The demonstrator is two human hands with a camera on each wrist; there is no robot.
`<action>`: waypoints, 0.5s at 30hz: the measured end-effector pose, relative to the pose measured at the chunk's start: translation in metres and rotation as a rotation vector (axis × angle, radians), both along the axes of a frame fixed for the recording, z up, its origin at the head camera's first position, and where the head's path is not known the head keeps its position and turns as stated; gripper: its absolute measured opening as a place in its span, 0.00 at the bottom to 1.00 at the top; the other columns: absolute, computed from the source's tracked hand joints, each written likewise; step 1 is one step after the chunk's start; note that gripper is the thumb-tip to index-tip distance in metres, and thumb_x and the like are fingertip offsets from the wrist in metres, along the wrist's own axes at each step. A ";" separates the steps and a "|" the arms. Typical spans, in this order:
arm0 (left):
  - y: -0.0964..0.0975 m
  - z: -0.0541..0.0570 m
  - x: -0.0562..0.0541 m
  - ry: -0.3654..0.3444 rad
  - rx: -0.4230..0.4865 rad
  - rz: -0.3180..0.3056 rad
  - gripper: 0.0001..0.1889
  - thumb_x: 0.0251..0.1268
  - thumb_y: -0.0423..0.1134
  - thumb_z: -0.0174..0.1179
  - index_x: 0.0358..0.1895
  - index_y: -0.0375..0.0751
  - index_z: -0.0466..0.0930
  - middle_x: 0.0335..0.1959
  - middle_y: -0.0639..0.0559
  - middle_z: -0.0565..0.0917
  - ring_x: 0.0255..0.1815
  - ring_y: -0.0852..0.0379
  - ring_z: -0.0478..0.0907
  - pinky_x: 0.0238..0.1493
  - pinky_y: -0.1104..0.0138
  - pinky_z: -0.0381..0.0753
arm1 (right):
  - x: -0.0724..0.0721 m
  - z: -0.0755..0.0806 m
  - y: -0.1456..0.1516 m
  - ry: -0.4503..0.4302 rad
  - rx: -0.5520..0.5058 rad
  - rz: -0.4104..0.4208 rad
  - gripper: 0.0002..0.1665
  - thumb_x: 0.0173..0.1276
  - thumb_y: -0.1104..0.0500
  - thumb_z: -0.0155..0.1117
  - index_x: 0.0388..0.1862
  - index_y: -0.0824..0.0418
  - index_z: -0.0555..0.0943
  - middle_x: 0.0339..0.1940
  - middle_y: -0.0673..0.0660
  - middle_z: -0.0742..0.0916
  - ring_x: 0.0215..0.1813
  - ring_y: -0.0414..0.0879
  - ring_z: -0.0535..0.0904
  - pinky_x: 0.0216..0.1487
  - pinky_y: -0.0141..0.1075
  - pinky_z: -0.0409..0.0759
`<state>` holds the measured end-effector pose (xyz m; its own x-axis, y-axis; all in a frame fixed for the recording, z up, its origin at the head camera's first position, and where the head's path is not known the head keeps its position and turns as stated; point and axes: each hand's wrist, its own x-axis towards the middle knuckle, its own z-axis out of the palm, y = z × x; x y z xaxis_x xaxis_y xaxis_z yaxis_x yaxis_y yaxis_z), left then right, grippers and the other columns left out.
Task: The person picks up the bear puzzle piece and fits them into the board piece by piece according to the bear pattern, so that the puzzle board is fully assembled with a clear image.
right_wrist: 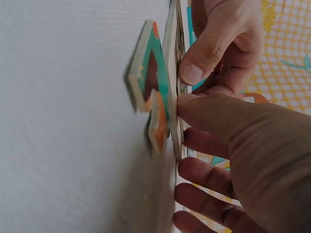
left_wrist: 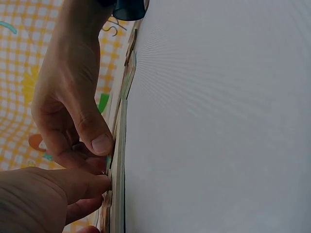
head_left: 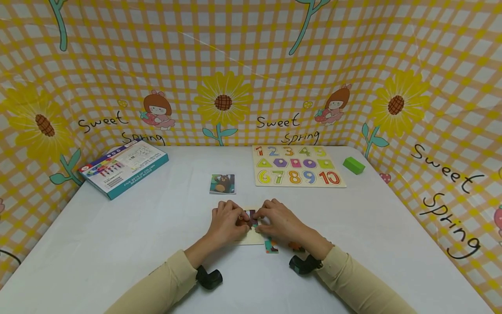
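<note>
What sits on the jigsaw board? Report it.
Printed jigsaw pieces cover part of the jigsaw board; its near side is partly bare. The left grip and right grip hide other areas; what's there can't be seen.

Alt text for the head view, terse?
A person's left hand and right hand touch illustrated puzzle pieces on a cream rectangular board on a white table, two loose colourful pieces nearby. Behind: bear picture card, cream number-and-shape board, green rectangular block, white-and-teal box.
</note>
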<state>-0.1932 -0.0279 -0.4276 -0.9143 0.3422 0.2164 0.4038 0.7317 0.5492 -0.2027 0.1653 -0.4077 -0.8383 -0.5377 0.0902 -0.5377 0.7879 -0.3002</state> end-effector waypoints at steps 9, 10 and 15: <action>0.001 0.000 0.000 -0.003 -0.002 0.012 0.05 0.51 0.42 0.66 0.31 0.48 0.81 0.42 0.50 0.73 0.47 0.50 0.63 0.49 0.52 0.59 | 0.000 -0.001 0.000 0.015 -0.009 0.002 0.15 0.57 0.51 0.70 0.43 0.52 0.84 0.37 0.48 0.80 0.42 0.41 0.69 0.42 0.34 0.68; 0.002 0.000 0.000 -0.002 -0.002 0.014 0.05 0.51 0.42 0.66 0.30 0.48 0.81 0.42 0.50 0.73 0.47 0.50 0.63 0.49 0.52 0.59 | 0.000 -0.001 0.000 0.017 -0.008 0.000 0.14 0.57 0.51 0.70 0.42 0.52 0.85 0.37 0.48 0.80 0.42 0.41 0.69 0.42 0.35 0.68; 0.003 -0.002 -0.001 0.009 -0.004 0.017 0.05 0.51 0.42 0.66 0.30 0.48 0.81 0.42 0.50 0.74 0.47 0.51 0.63 0.49 0.52 0.60 | 0.000 -0.001 0.001 0.031 0.002 -0.008 0.13 0.56 0.52 0.70 0.41 0.52 0.85 0.37 0.48 0.80 0.41 0.42 0.70 0.42 0.35 0.68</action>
<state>-0.1946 -0.0246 -0.4294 -0.9183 0.3273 0.2229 0.3958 0.7409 0.5426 -0.2032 0.1658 -0.4087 -0.8396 -0.5308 0.1153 -0.5400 0.7930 -0.2821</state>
